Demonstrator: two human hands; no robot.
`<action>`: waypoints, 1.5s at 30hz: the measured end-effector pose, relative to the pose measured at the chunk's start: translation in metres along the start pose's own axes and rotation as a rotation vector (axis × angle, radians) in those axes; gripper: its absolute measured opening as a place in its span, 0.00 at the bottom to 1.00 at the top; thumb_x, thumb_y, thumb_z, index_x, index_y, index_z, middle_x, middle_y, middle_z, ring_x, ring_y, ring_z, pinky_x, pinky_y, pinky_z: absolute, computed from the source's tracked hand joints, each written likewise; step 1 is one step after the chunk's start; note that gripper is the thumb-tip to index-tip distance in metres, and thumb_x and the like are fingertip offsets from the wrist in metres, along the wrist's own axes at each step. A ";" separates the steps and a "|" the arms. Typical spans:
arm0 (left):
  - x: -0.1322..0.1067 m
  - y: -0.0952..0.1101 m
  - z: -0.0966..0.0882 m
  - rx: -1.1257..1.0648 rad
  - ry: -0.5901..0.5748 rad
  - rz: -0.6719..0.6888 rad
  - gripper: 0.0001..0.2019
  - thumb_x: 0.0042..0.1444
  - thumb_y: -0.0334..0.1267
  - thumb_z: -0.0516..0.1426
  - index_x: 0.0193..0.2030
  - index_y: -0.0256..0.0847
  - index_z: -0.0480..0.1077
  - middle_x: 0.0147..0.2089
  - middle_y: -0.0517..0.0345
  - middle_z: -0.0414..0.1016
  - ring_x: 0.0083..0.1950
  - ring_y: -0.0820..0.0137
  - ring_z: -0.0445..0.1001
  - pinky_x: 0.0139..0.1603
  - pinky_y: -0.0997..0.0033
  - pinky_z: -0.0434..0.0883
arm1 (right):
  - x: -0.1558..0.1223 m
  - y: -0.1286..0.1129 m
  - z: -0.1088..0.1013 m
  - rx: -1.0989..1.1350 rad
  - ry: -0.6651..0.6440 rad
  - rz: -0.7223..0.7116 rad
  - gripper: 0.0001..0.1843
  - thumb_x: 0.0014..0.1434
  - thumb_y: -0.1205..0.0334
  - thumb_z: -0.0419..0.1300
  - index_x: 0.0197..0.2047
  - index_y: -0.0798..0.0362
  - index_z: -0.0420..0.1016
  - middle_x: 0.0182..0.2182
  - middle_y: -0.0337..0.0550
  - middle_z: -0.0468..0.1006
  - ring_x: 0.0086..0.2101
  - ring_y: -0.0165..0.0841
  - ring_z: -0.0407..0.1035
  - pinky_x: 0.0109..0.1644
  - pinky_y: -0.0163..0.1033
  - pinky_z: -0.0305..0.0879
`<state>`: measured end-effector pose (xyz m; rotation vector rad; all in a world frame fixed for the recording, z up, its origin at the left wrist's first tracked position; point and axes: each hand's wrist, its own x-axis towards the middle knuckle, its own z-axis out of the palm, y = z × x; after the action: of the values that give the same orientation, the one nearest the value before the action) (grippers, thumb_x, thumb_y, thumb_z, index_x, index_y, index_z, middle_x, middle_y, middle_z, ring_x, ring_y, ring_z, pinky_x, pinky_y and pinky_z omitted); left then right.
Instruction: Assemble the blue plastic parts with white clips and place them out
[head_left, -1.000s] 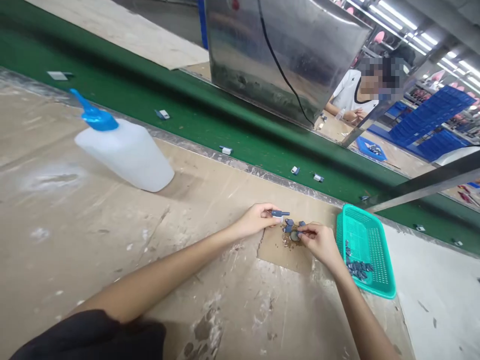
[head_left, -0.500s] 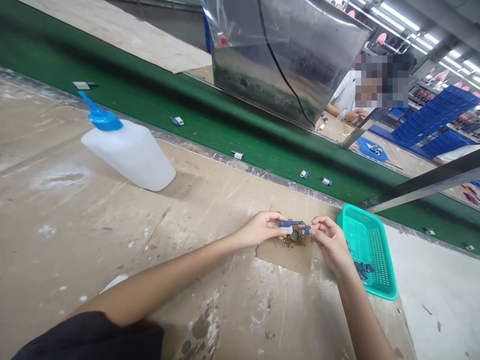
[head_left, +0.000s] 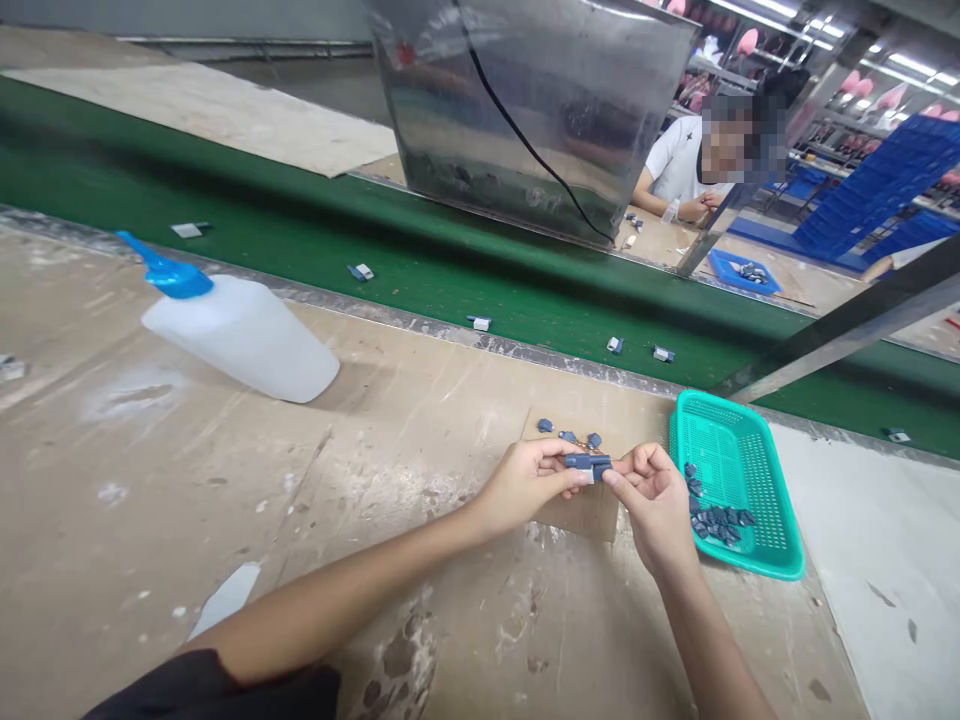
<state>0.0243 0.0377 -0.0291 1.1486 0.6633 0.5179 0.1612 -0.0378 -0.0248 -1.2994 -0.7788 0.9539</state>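
My left hand [head_left: 525, 482] and my right hand [head_left: 651, 497] meet over the worn bench, both pinching one small blue-grey plastic part [head_left: 589, 463] between their fingertips. Just beyond the hands, a few loose blue-grey pieces [head_left: 568, 436] lie on a cardboard patch [head_left: 592, 515]. A teal mesh basket [head_left: 750, 560] to the right of my right hand holds several more of the same pieces [head_left: 716, 520].
A white squeeze bottle with a blue nozzle [head_left: 232, 335] lies on the bench at left. A green conveyor belt [head_left: 420, 260] behind carries small parts [head_left: 480, 323]. A steel box [head_left: 525, 100] stands over it. Another person [head_left: 690, 165] sits across the belt.
My hands came together on the blue-grey part and lifted it toward me, off the cardboard. The view shifted, and small pieces show on the cardboard beyond the hands.
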 end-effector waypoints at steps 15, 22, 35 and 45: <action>-0.005 -0.004 0.062 -0.142 0.155 0.059 0.09 0.44 0.34 0.60 0.34 0.36 0.68 0.37 0.56 0.74 0.40 0.69 0.72 0.45 0.70 0.69 | -0.021 -0.013 -0.020 0.261 0.101 -0.089 0.17 0.46 0.65 0.64 0.27 0.50 0.55 0.24 0.33 0.72 0.40 0.38 0.71 0.46 0.45 0.64; -0.005 0.002 0.069 -0.038 0.113 0.195 0.08 0.47 0.33 0.58 0.36 0.36 0.70 0.38 0.54 0.73 0.41 0.68 0.72 0.43 0.72 0.70 | -0.023 -0.021 -0.025 0.174 0.038 -0.157 0.12 0.50 0.66 0.61 0.26 0.51 0.57 0.26 0.37 0.71 0.42 0.37 0.69 0.47 0.44 0.64; 0.098 0.028 0.047 0.921 -0.017 0.458 0.09 0.52 0.36 0.54 0.39 0.38 0.71 0.38 0.57 0.74 0.38 0.72 0.71 0.40 0.75 0.67 | 0.028 -0.009 -0.099 -0.548 0.052 -0.293 0.11 0.52 0.62 0.56 0.40 0.52 0.65 0.34 0.44 0.72 0.37 0.35 0.69 0.42 0.42 0.66; 0.226 0.041 0.053 1.392 0.311 0.306 0.21 0.56 0.31 0.50 0.58 0.38 0.57 0.61 0.39 0.49 0.61 0.53 0.49 0.54 0.52 0.55 | 0.054 0.024 -0.143 -1.467 -0.095 -0.270 0.18 0.46 0.78 0.46 0.32 0.61 0.75 0.30 0.54 0.73 0.32 0.39 0.69 0.40 0.41 0.64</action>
<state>0.2192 0.1702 -0.0241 2.5330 1.1821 0.4713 0.3090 -0.0500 -0.0693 -2.2621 -1.8229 0.0763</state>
